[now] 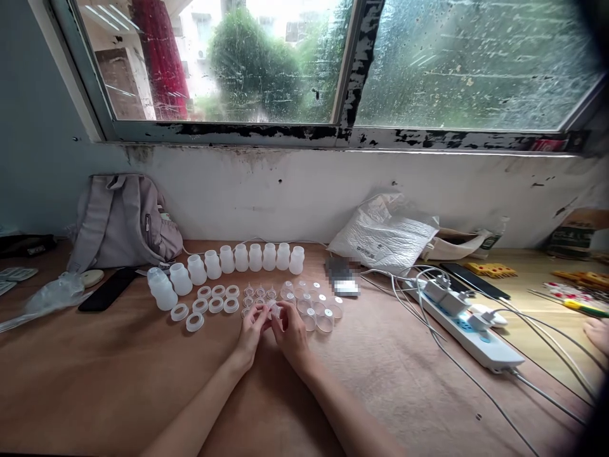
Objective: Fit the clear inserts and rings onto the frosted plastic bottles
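No writing can be read. From the view's centre, small print on the bag (387, 230), at three o'clock, is blurred; so is a dark label (573, 233) farther out, also at three.

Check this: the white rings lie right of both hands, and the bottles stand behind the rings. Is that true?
No, the head view shows the white rings left of the left hand and right hand; the bottles do stand behind the rings.
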